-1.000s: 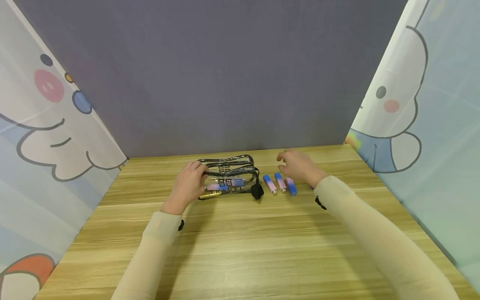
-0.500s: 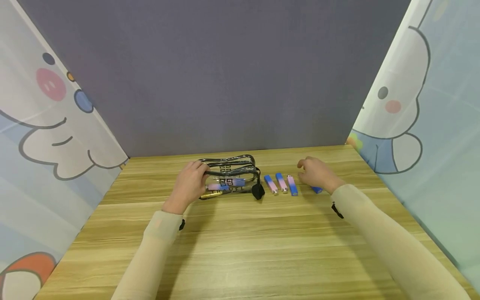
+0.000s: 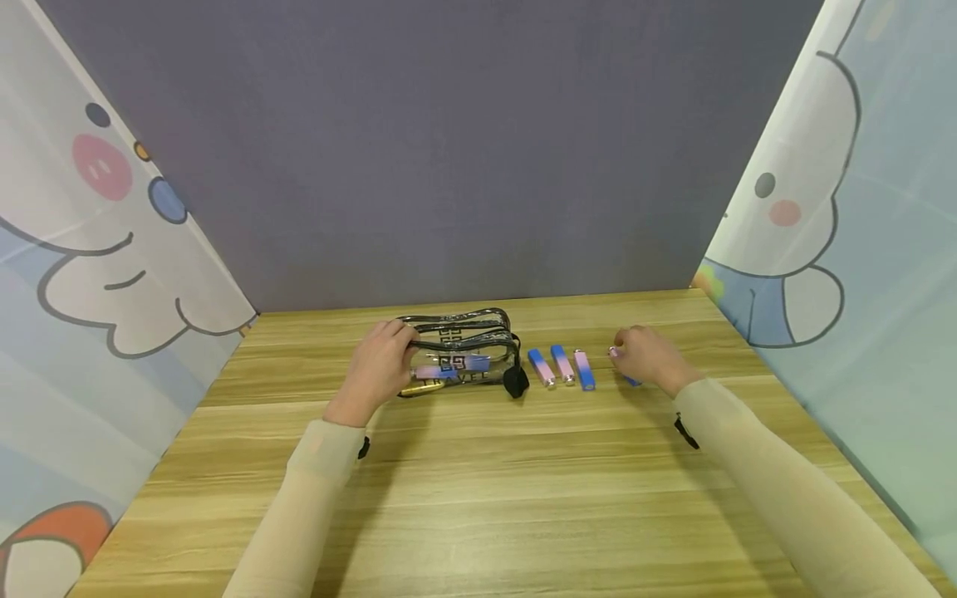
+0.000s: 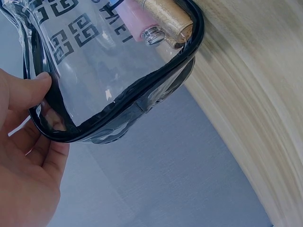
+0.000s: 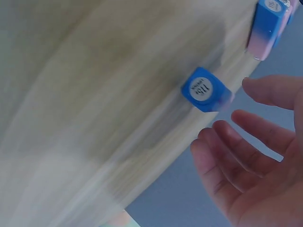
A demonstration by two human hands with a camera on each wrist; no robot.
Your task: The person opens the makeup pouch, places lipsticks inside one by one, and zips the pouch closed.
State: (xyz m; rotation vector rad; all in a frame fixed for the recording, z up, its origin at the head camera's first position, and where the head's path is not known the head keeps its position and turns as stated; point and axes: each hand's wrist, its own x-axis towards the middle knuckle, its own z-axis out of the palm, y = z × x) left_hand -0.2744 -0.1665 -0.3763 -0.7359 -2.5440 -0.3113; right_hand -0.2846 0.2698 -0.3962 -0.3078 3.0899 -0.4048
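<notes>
My left hand (image 3: pixel 377 365) holds the left end of a clear toiletry bag (image 3: pixel 478 339) with black piping; thumb and fingers pinch its edge in the left wrist view. Through its plastic show pink-and-blue lipstick tubes (image 3: pixel 434 373) and a gold tube (image 4: pixel 168 19). My right hand (image 3: pixel 649 359) is over the rightmost lipstick tube (image 5: pixel 204 90), partly hiding it in the head view. In the right wrist view that tube lies between the spread thumb and fingers, apart from them, its round label facing the camera.
Between the bag and my right hand, several more lipstick tubes lie in a row, including a middle tube (image 3: pixel 562 365) and a right one (image 3: pixel 584 370). A black tassel-like piece (image 3: pixel 515 381) hangs at the bag's right end. A grey panel (image 3: pixel 478 166) stands behind the wooden table (image 3: pixel 493 498).
My right hand has moved right and down, away from the row's middle, to the rightmost lipstick tube. My left hand stays on the bag.
</notes>
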